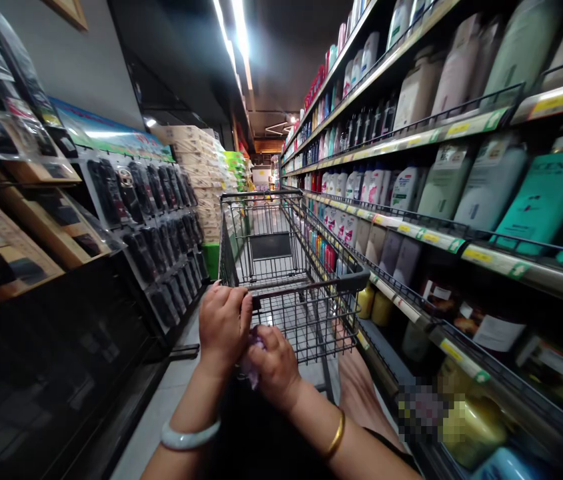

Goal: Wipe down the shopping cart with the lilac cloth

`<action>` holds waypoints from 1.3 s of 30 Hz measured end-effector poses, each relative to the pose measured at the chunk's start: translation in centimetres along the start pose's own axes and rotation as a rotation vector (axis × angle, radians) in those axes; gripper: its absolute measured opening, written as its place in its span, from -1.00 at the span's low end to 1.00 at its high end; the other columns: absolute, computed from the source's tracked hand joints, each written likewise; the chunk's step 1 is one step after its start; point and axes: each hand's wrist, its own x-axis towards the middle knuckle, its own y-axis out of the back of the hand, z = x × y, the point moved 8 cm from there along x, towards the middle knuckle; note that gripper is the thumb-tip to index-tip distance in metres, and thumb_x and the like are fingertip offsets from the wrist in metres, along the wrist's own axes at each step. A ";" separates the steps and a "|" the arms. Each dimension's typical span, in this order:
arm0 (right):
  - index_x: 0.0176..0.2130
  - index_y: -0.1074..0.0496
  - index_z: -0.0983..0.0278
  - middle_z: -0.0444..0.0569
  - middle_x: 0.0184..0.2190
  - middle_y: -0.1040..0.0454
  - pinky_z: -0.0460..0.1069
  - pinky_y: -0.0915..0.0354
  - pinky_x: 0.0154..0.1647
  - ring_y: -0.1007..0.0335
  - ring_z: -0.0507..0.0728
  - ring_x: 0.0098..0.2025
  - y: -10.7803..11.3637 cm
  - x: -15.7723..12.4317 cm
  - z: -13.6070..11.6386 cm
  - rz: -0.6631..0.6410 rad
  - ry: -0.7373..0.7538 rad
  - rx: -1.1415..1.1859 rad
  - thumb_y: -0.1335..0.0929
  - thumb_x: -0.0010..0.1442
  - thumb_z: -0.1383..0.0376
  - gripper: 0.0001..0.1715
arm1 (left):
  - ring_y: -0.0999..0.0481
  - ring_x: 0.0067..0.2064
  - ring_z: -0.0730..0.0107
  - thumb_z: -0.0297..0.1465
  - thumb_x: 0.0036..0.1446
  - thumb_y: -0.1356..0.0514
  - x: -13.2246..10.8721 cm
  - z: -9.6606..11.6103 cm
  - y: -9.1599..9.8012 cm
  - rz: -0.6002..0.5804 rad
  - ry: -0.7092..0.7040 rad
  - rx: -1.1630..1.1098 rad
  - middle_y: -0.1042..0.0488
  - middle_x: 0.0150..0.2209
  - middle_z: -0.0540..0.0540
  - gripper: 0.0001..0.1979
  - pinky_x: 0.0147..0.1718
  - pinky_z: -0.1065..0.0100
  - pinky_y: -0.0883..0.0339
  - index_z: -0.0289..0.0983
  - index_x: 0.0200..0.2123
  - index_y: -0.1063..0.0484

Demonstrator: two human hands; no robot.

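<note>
Cart [281,267] stands in the middle of a narrow shop aisle, its wire basket reaching away to the far end, its handle bar [301,288] near the hands. Left hand [224,325] is closed in a fist at the left end of the bar; whether it grips the bar itself cannot be told. Right hand [274,365] is just beside it, touching it, fingers curled around a small pale purple wad [254,360] held between the two hands. A white bangle [188,438] sits on the left wrist, a gold bangle [335,437] on the right.

Shelves [441,237] on the right carry rows of bottles, with yellow price tags along their edges. Racks [156,227] on the left hold dark packets hung in rows. Stacked boxes [196,160] rise far left.
</note>
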 end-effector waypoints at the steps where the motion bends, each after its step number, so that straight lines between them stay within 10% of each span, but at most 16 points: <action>1: -0.13 -0.55 0.10 -0.02 -0.11 -0.48 -0.04 -0.33 -0.25 -0.30 0.12 -0.16 -0.5 -0.7 -0.2 -0.006 0.038 -0.009 -0.39 0.31 0.25 -0.86 | -0.45 -0.20 0.16 -0.33 0.39 -0.07 0.0 0.0 0.0 -0.005 -0.003 0.004 -0.52 -0.31 -0.11 -0.79 0.21 0.02 -0.25 -0.25 -0.20 -0.49; 19: -0.11 -0.57 0.13 0.02 -0.07 -0.49 -0.01 -0.45 -0.19 -0.36 0.12 -0.14 1.2 -3.6 1.9 -0.104 -0.031 0.020 -0.38 0.28 0.36 -0.79 | -0.46 -0.19 0.16 -0.32 0.38 -0.06 0.0 0.2 0.2 -0.027 0.025 -0.003 -0.53 -0.30 -0.11 -0.77 0.22 0.06 -0.24 -0.22 -0.21 -0.50; 24: -0.02 -0.57 0.13 0.09 0.00 -0.42 0.06 -0.47 -0.05 -0.36 0.16 -0.04 3.9 -0.7 3.3 -0.003 -0.148 0.023 -0.35 0.29 0.35 -0.69 | -0.46 -0.17 0.15 -0.30 0.39 -0.04 0.1 0.2 0.1 -0.031 0.028 0.010 -0.54 -0.30 -0.13 -0.74 0.22 0.08 -0.23 -0.23 -0.20 -0.51; 32: -0.11 -0.62 0.07 0.00 -0.06 -0.48 -0.02 -0.46 -0.10 -0.33 0.12 -0.08 1.7 -4.8 3.6 -0.124 -0.088 -0.088 -0.39 0.30 0.29 -0.79 | -0.41 -0.13 0.06 -0.21 0.40 0.03 -0.1 -0.4 -0.8 -0.040 0.059 0.007 -0.48 -0.31 -0.19 -0.63 0.13 0.03 -0.23 -0.23 -0.23 -0.51; 39: 0.03 -0.57 0.04 0.02 0.07 -0.41 0.05 -0.43 0.10 -0.34 0.14 0.07 4.7 0.8 5.5 -0.059 -0.279 -0.022 -0.33 0.37 0.24 -0.70 | -0.41 -0.14 0.08 -0.20 0.40 0.05 -0.2 -0.3 -0.7 -0.018 0.090 -0.005 -0.46 -0.32 -0.18 -0.63 0.12 0.04 -0.22 -0.23 -0.24 -0.49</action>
